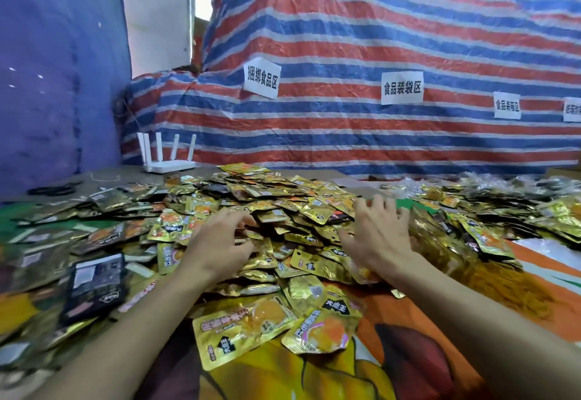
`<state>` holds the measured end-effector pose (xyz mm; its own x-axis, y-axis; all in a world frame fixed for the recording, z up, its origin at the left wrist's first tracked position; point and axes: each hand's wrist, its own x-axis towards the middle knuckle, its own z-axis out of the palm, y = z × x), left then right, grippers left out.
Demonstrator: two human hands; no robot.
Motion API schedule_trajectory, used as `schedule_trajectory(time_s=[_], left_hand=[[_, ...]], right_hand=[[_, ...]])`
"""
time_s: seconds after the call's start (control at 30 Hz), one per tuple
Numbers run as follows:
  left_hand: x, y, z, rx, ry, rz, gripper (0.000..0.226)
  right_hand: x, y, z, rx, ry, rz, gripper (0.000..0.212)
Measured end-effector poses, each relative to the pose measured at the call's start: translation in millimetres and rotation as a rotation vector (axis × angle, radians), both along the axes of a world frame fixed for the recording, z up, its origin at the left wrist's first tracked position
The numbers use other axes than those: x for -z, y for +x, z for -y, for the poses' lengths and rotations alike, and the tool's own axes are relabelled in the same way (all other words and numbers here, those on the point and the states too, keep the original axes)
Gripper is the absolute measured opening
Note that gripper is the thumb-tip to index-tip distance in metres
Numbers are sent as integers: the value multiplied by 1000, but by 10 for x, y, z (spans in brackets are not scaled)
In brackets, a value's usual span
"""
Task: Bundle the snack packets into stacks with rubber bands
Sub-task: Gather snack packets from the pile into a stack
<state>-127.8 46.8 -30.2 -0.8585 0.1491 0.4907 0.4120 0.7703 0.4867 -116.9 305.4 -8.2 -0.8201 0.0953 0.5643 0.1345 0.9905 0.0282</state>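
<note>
A large heap of gold snack packets (283,211) covers the table, with darker packets (94,283) mixed in on the left. My left hand (220,242) lies on the heap left of centre, fingers spread and slightly bent over the packets. My right hand (380,233) rests on the heap right of centre, fingers splayed and straight. Neither hand grips a packet. Two gold packets (245,327) lie loose near the front between my forearms. A thin rubber band (105,177) lies on the bare tabletop at the far left, beside a dark bunch of bands (53,190).
A white router (168,156) with several antennas stands at the back left of the table. A red, white and blue striped tarp (377,53) with paper labels rises behind the table. A printed orange and yellow sheet (408,352) covers the front.
</note>
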Motion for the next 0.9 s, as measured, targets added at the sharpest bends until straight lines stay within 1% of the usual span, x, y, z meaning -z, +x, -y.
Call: schedule_trajectory(time_s=[0.1,0.2,0.27,0.33,0.37,0.43,0.5,0.53,0.6,0.73,0.83,0.9], left_hand=[[-69,-3,83,-73,-112,112,52],[-69,-17,157,-45,-186,253,63],[-27,-45,184,-5,-299,334,74],[23,-87,181,-17,-416,347,80],[40,-108,175,-30,-432,334,80],[75,-144,159,-39,-441,303,80],[111,-177,140,-31,-492,281,81],[122,-192,130,-31,-507,269,80],[136,-212,109,-42,-505,217,68],[145,-205,94,-40,-464,92,44],[115,-189,136,-1,-339,22,31],[79,-176,185,48,-218,32,23]], right_hand=[[41,-58,307,-217,-155,124,59],[112,-155,546,-321,-233,265,64],[160,-254,639,-305,-240,311,67],[204,-356,682,-241,-288,349,70],[227,-404,689,-211,-325,370,69],[284,-486,672,-178,-351,381,59],[340,-544,611,-169,-334,304,47],[357,-562,573,-173,-334,248,42],[378,-571,520,-186,-370,157,34],[376,-559,488,-209,-426,64,28],[346,-537,488,-235,-459,14,24],[329,-503,493,-253,-483,-23,21]])
